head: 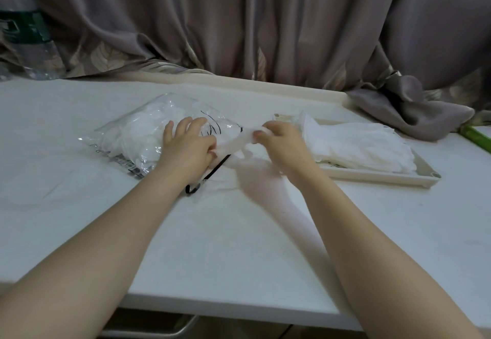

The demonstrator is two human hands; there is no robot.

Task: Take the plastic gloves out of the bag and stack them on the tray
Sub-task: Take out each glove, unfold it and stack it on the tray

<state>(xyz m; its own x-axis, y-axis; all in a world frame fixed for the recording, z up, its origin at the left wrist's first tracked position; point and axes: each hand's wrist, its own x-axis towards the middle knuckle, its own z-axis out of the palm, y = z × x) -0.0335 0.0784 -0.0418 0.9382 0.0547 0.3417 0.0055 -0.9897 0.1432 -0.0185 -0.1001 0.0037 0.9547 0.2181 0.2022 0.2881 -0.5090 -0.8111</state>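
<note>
Here the glove (233, 140) stretched sideways between our hands, long axis left-right, just outside the bag (148, 136) mouth; right hand (279, 139) pinched its end, nearer the tray (372, 176) and its stack (358, 147); left hand (186, 142) pinched the other end, fingers resting on the bag.

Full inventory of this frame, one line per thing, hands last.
bag of gloves: 1, clear with white gloves inside, table centre-left.
loose glove: 1, translucent white, stretched between both hands.
glove stack: 1 pile, white, on the tray.
tray: 1, cream, table right.
black band: 1, on the table beside the bag.
table: 1, white.
curtain: grey-brown, behind the table.
water bottle: 1, clear with a green label, far left.
green object: 1, right edge, cannot identify.
left hand: on the bag, pinching the glove.
right hand: pinching the glove.
</note>
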